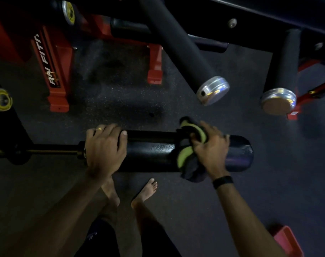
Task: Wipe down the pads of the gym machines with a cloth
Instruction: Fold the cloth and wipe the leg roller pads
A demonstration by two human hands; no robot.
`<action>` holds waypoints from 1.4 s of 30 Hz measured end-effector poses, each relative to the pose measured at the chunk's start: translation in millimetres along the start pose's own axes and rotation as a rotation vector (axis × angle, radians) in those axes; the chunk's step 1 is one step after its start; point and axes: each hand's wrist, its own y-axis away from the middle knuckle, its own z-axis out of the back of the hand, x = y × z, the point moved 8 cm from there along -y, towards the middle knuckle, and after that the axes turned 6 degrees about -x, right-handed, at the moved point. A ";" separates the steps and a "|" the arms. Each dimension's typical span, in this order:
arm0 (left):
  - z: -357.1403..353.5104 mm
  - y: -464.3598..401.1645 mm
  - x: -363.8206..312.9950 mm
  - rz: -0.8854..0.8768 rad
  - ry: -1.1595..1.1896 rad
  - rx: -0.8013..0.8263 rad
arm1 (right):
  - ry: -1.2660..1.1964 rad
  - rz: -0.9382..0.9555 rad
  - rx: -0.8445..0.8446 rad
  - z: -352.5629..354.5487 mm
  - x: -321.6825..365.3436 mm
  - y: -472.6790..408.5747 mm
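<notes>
Black roller pad (154,151): we're bracing its bar-side end with left hand (104,147), right hand (211,147) clutching cloth (189,154) near free end (bunched). Risk: pad spinning, cloth slipping off.

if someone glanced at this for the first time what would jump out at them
The eye lands first on the black roller pad lying across the middle, with the left hand gripping its left end and the right hand pressing a black and lime-green cloth around it near the right end. Next come the two shiny metal end caps on the rollers further back at upper right, and the red machine frame at upper left.
</notes>
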 end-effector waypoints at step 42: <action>-13.1 34.1 0.9 -0.015 -0.075 -0.229 | -0.085 0.004 0.092 -45.8 102.6 13.7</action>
